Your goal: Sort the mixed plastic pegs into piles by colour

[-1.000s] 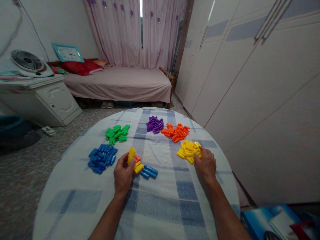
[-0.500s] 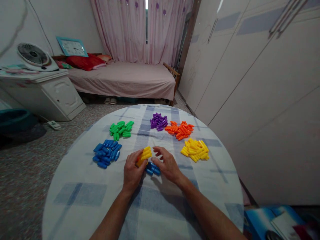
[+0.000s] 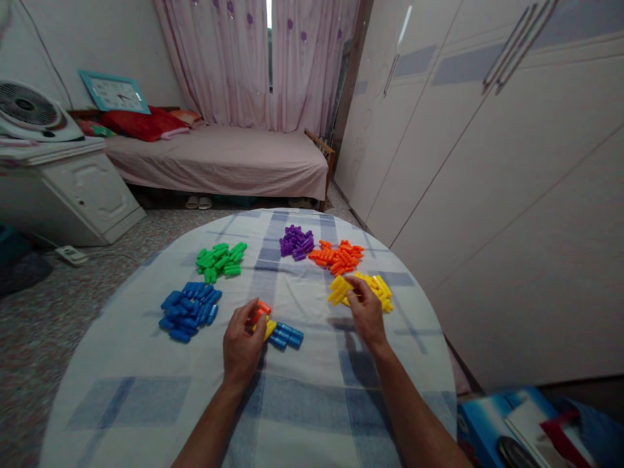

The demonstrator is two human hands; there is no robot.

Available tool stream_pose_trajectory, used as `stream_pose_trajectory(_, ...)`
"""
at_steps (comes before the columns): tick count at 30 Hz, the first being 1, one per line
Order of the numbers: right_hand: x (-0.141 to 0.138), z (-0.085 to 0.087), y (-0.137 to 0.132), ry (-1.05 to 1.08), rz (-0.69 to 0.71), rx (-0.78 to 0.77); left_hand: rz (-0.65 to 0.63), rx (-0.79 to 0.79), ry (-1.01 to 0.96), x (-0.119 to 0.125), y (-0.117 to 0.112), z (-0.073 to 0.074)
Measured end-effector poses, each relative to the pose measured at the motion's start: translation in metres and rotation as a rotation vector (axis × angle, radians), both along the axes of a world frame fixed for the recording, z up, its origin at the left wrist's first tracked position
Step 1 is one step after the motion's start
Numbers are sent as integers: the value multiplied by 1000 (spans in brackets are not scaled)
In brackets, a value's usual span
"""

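Observation:
My left hand [image 3: 244,341] is closed around the near end of a small group of plastic blocks on the table. Orange blocks [image 3: 264,308] and yellow blocks [image 3: 270,329] show by its fingers, and joined blue blocks [image 3: 288,335] stick out to the right. Raised a little over the table, my right hand [image 3: 366,313] pinches a joined yellow block piece [image 3: 338,290]. This piece overlaps the left side of the yellow block pile [image 3: 384,291] in view; whether they touch I cannot tell.
Piles of blue blocks [image 3: 188,312], green blocks [image 3: 220,261], purple blocks [image 3: 296,242] and orange blocks [image 3: 341,257] lie along the far side of the round table [image 3: 146,416]. Beyond are a bed [image 3: 234,153] and, to the right, a wardrobe [image 3: 478,214].
The yellow piece passed from my left hand to my right, which moved right to the yellow pile. My left hand lowered onto the orange and yellow blocks. The view turned slightly right.

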State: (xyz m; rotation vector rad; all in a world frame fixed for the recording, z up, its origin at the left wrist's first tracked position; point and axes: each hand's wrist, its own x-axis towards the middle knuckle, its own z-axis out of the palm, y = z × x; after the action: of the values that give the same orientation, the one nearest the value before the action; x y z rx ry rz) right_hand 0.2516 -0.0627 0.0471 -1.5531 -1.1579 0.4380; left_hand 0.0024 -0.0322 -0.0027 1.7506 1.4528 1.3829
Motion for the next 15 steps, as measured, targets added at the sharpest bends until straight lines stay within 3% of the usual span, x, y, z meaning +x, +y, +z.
stream_pose_trajectory(2,39,1,-4,-134,-144,-41,23,-20,-15,-1,2,0)
stream_pose_trajectory(6,89,-4,-6,-308,-198,-108,32,-9,-3,-4,3,-2)
stream_pose_trajectory(11,103,-17,2,-420,-215,-169,25,-25,24,-6,4,-3)
stream_pose_trajectory(15,96,-13,2,-567,-318,-102,47,-4,29,-6,6,-3)
